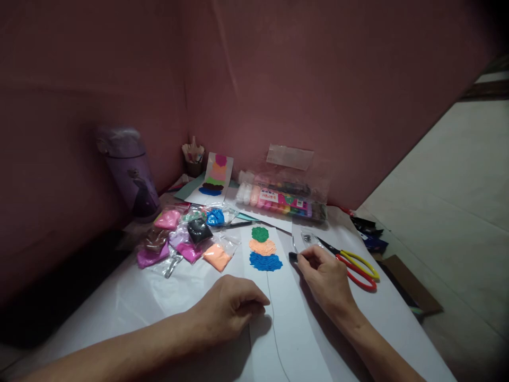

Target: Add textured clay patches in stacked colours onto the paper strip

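Note:
A white paper strip [260,329] lies in front of me with green clay [260,234], peach clay [263,247] and blue clay [265,261] in textured patches, one below another. A thin curved line runs down the paper from the blue patch. Over the strip's left edge, my left hand [228,310] has its fingers curled together at the tips; whatever they may hold is hidden. My right hand [324,276], right of the clay patches, pinches a small black piece [293,257] whose kind I cannot make out. Scissors [358,269] with red and yellow handles lie beside that hand.
Several small bags of coloured clay [218,257] are heaped at the left. Behind them stand a purple bottle [133,178], a cup of sticks [193,164] and a card with coloured bands [214,180]. A clear clay package [282,199] lies at the back by the wall.

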Action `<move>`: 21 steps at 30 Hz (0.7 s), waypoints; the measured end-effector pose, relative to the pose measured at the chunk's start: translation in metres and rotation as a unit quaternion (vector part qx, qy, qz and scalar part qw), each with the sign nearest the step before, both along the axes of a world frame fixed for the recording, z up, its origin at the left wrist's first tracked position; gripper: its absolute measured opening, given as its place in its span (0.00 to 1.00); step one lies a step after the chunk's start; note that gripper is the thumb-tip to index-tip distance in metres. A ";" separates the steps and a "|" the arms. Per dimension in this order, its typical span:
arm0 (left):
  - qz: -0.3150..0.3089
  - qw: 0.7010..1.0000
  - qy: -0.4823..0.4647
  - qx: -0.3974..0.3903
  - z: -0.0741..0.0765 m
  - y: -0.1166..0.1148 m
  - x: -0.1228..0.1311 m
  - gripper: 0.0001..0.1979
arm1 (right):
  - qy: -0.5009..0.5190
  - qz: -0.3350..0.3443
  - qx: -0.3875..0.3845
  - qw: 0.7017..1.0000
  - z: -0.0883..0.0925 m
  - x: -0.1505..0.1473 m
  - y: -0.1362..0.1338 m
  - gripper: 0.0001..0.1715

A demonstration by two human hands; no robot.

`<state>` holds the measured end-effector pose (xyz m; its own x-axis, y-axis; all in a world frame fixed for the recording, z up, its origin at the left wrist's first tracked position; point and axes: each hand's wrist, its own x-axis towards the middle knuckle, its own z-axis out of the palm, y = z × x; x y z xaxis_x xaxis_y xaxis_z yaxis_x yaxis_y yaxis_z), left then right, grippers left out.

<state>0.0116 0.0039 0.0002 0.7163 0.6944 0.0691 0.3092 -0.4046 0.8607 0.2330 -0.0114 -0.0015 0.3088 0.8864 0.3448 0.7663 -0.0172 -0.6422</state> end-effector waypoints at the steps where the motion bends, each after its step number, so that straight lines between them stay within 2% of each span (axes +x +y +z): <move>1: 0.001 1.000 0.001 -0.002 0.000 0.000 0.000 0.11 | 0.003 -0.003 0.003 1.000 0.000 0.000 0.000 0.07; 5: 0.004 1.000 -0.014 -0.011 0.001 0.000 0.000 0.10 | 0.029 -0.008 0.017 0.999 0.002 -0.002 0.000 0.07; 8: 0.034 0.994 -0.059 -0.083 0.001 0.000 0.001 0.08 | 0.169 0.007 0.038 0.985 0.007 -0.006 -0.003 0.07; 11: 0.096 0.962 -0.131 -0.218 0.001 0.000 0.004 0.08 | 0.372 0.081 0.000 0.925 0.014 -0.014 -0.008 0.10; 14: 0.140 0.922 -0.189 -0.306 0.000 0.002 0.007 0.13 | 0.494 0.140 -0.074 0.855 0.017 -0.025 -0.013 0.13; 16: 0.137 0.909 -0.208 -0.334 0.000 0.003 0.007 0.15 | 0.526 0.168 -0.114 0.826 0.017 -0.032 -0.017 0.14; 18: 0.121 0.908 -0.215 -0.338 0.000 0.003 0.007 0.14 | 0.533 0.189 -0.141 0.813 0.014 -0.039 -0.020 0.15; 21: 0.107 0.914 -0.214 -0.326 0.001 0.002 0.006 0.10 | 0.510 0.204 -0.154 0.821 0.010 -0.047 -0.023 0.15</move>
